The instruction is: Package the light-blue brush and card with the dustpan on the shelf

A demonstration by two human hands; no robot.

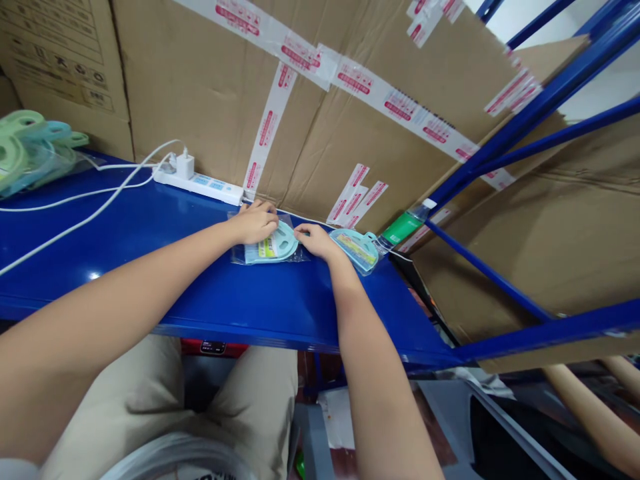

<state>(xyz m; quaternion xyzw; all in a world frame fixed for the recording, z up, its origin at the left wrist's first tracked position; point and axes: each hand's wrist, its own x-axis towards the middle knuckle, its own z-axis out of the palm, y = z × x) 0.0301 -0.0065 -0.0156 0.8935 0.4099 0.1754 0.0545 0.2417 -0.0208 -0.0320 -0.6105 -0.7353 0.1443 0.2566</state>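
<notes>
A light-blue plastic piece (286, 243) with a rounded, slotted handle and a yellow-green label lies flat in a clear plastic bag (239, 255) on the blue shelf top. My left hand (257, 222) is over its upper left part, fingers bent down onto the bag. At the handle end, my right hand (315, 239) pinches the edge of the bag between thumb and forefinger. Just right of that hand lies a second bagged light-blue piece (357, 250) with a yellow label. Its left end is partly behind my right hand.
A white power strip (210, 187) with plugs and cables sits at the back. Green and blue bagged pieces (35, 150) are piled far left. A green-labelled bottle (407, 223) lies by the blue frame (490, 280). Taped cardboard (200, 87) stands behind. Another person's arm (590, 413) shows lower right.
</notes>
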